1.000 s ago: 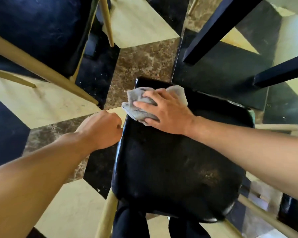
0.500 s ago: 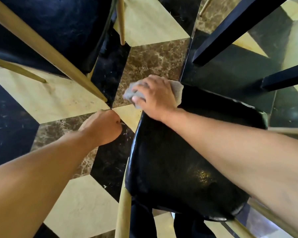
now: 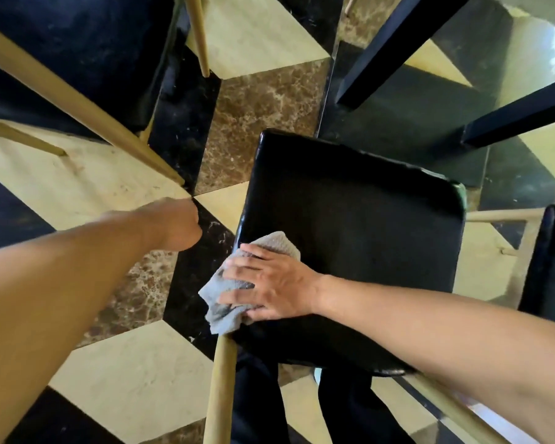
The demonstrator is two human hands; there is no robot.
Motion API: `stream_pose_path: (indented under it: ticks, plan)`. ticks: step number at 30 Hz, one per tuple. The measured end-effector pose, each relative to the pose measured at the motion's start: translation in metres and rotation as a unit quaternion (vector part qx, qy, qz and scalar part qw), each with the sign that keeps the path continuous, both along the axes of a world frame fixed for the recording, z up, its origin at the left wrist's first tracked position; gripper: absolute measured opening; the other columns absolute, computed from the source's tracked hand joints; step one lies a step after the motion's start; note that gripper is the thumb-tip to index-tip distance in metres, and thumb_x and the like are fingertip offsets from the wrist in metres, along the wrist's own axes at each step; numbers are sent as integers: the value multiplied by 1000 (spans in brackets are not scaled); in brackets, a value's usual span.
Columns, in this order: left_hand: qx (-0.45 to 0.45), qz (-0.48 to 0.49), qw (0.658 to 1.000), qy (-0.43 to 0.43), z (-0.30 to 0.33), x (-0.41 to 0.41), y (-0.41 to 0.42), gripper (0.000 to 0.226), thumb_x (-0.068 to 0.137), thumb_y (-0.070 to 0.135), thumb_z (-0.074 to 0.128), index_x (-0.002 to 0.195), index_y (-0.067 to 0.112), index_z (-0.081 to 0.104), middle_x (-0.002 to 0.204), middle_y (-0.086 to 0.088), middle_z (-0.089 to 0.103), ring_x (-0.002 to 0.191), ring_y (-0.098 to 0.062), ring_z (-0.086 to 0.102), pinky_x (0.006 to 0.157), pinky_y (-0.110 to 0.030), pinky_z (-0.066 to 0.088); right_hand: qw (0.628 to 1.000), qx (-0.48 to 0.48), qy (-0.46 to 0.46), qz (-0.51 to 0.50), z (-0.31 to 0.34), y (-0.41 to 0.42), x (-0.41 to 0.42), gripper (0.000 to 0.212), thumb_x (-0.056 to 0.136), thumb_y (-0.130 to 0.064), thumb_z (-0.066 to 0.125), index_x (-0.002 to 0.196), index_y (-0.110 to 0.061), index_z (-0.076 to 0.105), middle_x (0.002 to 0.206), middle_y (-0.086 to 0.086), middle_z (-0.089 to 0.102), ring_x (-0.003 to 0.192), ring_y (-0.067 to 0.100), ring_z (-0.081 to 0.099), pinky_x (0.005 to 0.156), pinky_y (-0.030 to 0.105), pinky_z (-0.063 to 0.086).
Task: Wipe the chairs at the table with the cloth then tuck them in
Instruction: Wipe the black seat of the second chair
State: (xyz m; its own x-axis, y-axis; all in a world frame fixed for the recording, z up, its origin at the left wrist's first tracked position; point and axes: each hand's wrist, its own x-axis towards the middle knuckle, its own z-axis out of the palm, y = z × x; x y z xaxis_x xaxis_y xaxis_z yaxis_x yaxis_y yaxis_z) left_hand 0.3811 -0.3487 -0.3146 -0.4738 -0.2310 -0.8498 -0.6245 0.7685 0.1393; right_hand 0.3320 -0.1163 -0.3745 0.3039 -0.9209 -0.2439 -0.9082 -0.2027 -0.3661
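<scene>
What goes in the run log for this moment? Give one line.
step: wiping chair seat | right hand: presses grey cloth at seat's left edge | left hand: fist, off chair | tuck-in: not done

Chair seat (image 3: 359,219): black, shiny, smooth. Cloth (image 3: 218,293): grey, soft, bumpy weave. Chair legs (image 3: 220,389): pale wood. Floor (image 3: 260,100): shiny stone tiles.

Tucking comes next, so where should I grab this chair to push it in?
Likely the tan rail at the near end of the chair, taken from above on your side: it is bare and round. The right hand presses the cloth there.
</scene>
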Motion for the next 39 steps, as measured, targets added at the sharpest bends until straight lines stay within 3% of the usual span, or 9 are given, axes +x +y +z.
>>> stream_pose_path:
  ticks: [5, 9, 12, 16, 20, 23, 30, 35, 39]
  plan:
    - [5, 14, 997, 75, 9, -43, 32, 24, 99, 14, 50, 93, -1, 68, 89, -16, 65, 83, -31, 61, 57, -32, 41, 953, -25, -13, -301, -6, 26, -79, 57, 96, -40, 62, 149, -25, 49, 157, 14, 41, 152, 33, 27, 126, 51, 14]
    - [39, 6, 996, 79, 7, -61, 68, 24, 97, 18, 55, 76, 13, 64, 92, -15, 66, 86, -32, 62, 61, -32, 40, 837, -2, 43, -546, -7, 86, -134, 59, 99, -54, 43, 153, -32, 35, 161, 6, 32, 154, 25, 22, 127, 48, 11]
    - [51, 4, 996, 72, 4, -69, 88, 25, 97, 20, 55, 75, 16, 66, 86, -12, 67, 80, -27, 63, 59, -31, 42, 728, -7, 56, -684, -6, 136, -149, 61, 98, -54, 43, 154, -33, 32, 161, 4, 30, 151, 25, 25, 127, 48, 12]
    - [54, -10, 997, 58, 8, -84, 108, 22, 98, 24, 56, 81, 20, 69, 83, -6, 66, 74, -21, 61, 56, -29, 41, 642, 12, 47, -765, -4, 190, -147, 62, 98, -55, 44, 155, -35, 29, 162, 5, 28, 150, 28, 28, 123, 50, 22]
    - [54, 8, 997, 56, 11, -91, 120, 21, 96, 24, 58, 81, 19, 72, 81, -7, 67, 75, -23, 63, 63, -31, 46, 498, 37, -26, -866, 2, 218, -120, 64, 96, -63, 39, 153, -44, 19, 155, 5, 33, 131, 34, 50, 99, 53, 49]
    - [61, 13, 997, 45, 18, -88, 127, 21, 95, 24, 58, 84, 14, 73, 79, -10, 70, 76, -26, 65, 67, -34, 52, 433, 84, -34, -897, 12, 217, -86, 66, 96, -66, 33, 154, -43, 13, 153, 9, 37, 127, 38, 53, 95, 59, 49]
    - [91, 46, 995, 21, 27, -57, 127, 23, 99, 23, 54, 84, 15, 71, 78, -8, 68, 73, -24, 65, 57, -30, 43, 440, 168, -10, -882, 24, 167, -9, 66, 104, -52, 35, 161, -38, 5, 170, 14, 4, 155, 41, 6, 124, 57, 11]
    - [86, 53, 995, 1, 26, -33, 112, 24, 99, 22, 54, 88, 10, 72, 79, -11, 67, 72, -25, 62, 56, -30, 43, 636, 123, -65, -759, 27, 101, 41, 68, 101, -41, 52, 160, -42, 17, 171, 11, 1, 156, 40, -3, 127, 53, 4]
    - [47, 42, 998, 8, 34, -13, 94, 24, 96, 23, 56, 82, 11, 71, 80, -8, 67, 74, -22, 62, 57, -31, 44, 792, 141, -67, -590, 40, 56, 77, 66, 98, -30, 61, 153, -47, 30, 163, 7, 22, 145, 38, 28, 118, 52, 30]
